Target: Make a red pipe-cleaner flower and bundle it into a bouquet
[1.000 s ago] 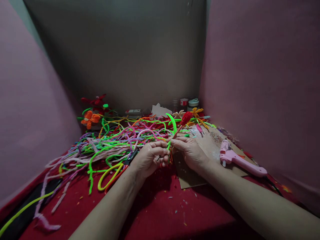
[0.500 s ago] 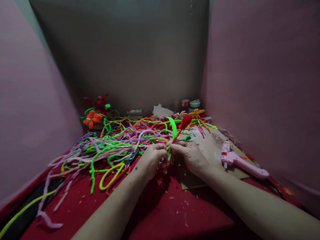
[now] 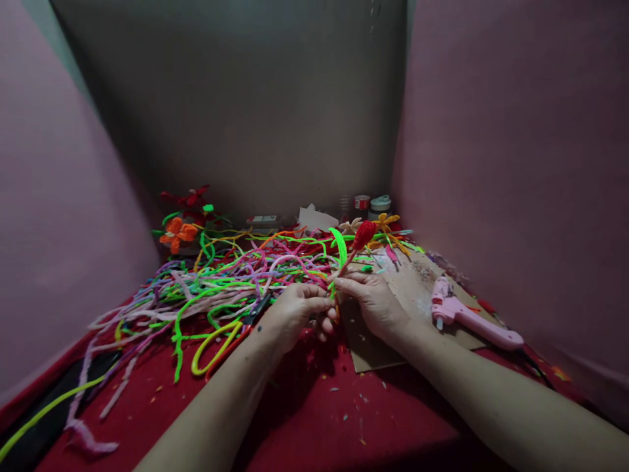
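Note:
Between my two hands stands a pipe cleaner flower with a red bud (image 3: 364, 235) on a thin reddish stem, tilted up to the right. A bright green leaf (image 3: 339, 246) curves up beside the stem. My right hand (image 3: 371, 298) pinches the stem and the leaf's base between thumb and fingertips. My left hand (image 3: 299, 311) is closed at the lower part of the stem, where a bit of green shows at the fingertips. The lower end of the stem is mostly hidden by the fingers.
Many coloured pipe cleaners (image 3: 236, 278) lie heaped at left. Scissors with yellow and red handles (image 3: 216, 347) rest by my left forearm. A pink glue gun (image 3: 472, 319) lies on a cardboard sheet (image 3: 410, 301) at right. Behind are an orange flower (image 3: 177, 234) and a lidded jar (image 3: 380, 206).
My left fingers have shifted slightly at the stem and opened a little at the lower fingers. The red flower stays in my right hand. The whole view has moved slightly.

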Tool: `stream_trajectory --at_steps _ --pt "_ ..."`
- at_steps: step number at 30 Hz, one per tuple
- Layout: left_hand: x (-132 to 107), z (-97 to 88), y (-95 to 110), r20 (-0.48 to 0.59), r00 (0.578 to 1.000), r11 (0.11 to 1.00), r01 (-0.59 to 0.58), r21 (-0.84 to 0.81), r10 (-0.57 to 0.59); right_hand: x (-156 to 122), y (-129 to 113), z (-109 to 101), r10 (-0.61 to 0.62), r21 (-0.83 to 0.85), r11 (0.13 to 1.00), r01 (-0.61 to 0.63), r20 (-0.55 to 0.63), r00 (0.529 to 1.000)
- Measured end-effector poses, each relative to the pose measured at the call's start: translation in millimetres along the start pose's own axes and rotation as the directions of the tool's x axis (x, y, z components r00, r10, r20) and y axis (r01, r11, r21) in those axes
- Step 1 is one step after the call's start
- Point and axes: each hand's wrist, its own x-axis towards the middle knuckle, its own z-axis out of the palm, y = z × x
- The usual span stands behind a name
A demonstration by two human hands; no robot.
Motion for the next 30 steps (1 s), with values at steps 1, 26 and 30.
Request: stream_trajectory --at_steps 1,26,30 --pt "-0.6 0.4 0.8 0.007 1.0 1.0 -0.014 0.019 0.014 -0.2 0.0 0.0 0.013 0.008 1.0 -0.013 -0.001 1.0" --pt "-0.3 11.2 -19.2 -0.103 0.78 0.514 -0.301 0.804 0.618 0.8 12.7 -2.1 0.064 0.041 0.997 -0.062 -0.057 0.996" --pt "-1.9 13.4 -17.5 -0.101 0.776 0.512 -0.305 0.803 0.622 0.9 9.7 -1.2 0.056 0.052 0.997 -0.053 -0.045 0.997"
